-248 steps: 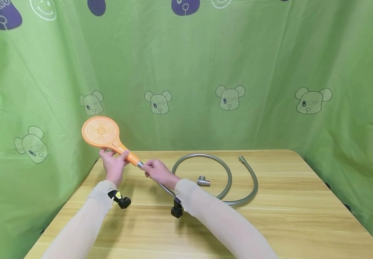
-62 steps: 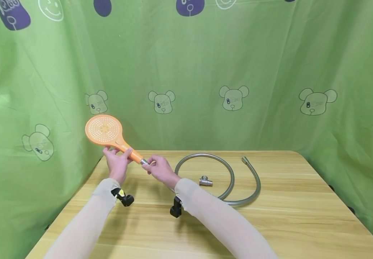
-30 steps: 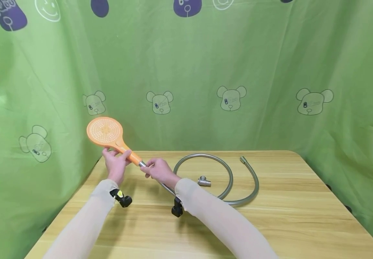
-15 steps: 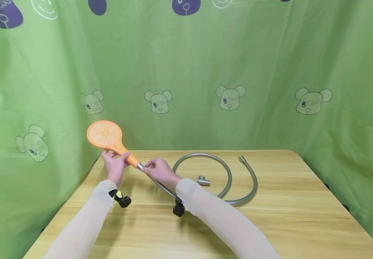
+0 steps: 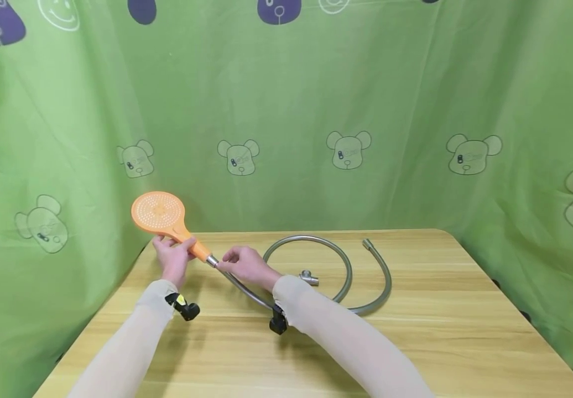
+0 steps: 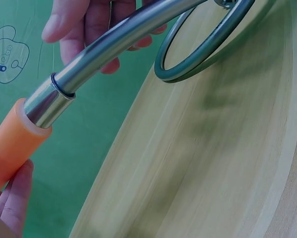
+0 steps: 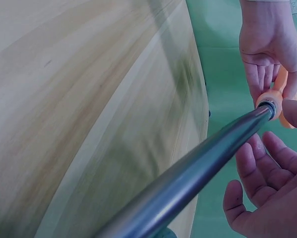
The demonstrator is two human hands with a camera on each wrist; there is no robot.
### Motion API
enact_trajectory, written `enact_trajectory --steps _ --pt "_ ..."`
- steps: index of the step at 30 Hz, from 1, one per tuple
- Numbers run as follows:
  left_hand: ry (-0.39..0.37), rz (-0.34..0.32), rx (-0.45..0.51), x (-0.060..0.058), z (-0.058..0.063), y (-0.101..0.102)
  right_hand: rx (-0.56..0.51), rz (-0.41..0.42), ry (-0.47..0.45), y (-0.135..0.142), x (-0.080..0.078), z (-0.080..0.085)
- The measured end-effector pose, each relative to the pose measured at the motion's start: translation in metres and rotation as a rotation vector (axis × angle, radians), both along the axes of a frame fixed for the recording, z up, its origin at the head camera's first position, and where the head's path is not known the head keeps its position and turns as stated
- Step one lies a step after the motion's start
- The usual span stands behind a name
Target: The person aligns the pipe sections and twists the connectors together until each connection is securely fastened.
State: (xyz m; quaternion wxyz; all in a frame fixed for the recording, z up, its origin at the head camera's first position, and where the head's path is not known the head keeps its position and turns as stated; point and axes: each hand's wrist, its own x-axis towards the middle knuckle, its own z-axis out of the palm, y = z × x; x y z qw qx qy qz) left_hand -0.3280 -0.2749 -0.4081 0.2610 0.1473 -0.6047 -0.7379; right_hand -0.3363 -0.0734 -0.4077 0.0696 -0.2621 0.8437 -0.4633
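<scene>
An orange shower head (image 5: 158, 211) is raised above the table's back left corner, its spray face showing. My left hand (image 5: 173, 260) holds its handle (image 6: 14, 144) between thumb and fingers. A silver metal hose (image 6: 118, 39) runs from the handle's end, where its chrome connector (image 6: 50, 101) sits against the orange rim; how tightly it is seated cannot be told. Around the hose, just past the connector, my right hand (image 5: 248, 266) has loosely bent fingers. In the right wrist view these right fingers (image 7: 260, 171) stand apart from the hose.
The rest of the hose curls in a loop on the wooden table (image 5: 441, 331), its free end fitting (image 5: 368, 244) toward the back right. A small metal valve-like fitting (image 5: 308, 277) lies within the loop. Patterned green cloth (image 5: 286, 110) hangs behind and at both sides.
The shower head has sunk slightly in my left hand. My right hand, which pinched the connector earlier, has loosened its fingers and let go, so more of the connector and hose shows.
</scene>
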Motion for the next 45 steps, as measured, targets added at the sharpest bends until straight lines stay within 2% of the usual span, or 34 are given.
enact_trajectory --steps 7,23,30,39,45 --pt "-0.014 -0.005 0.015 -0.002 -0.009 0.000 0.024 -0.011 -0.010 0.008 0.000 -0.003" --pt "-0.068 -0.020 0.056 -0.006 -0.020 -0.006 0.023 0.002 0.007 0.036 -0.008 -0.012" --pt "-0.122 -0.097 0.060 -0.009 -0.025 -0.007 0.021 -0.006 0.003 0.050 -0.008 -0.013" --pt "-0.219 -0.103 0.037 -0.006 -0.030 -0.010 0.026 0.016 -0.004 0.059 -0.012 -0.021" --pt "-0.245 -0.090 0.036 -0.008 -0.034 -0.013 0.004 0.011 -0.021 0.067 -0.016 -0.024"
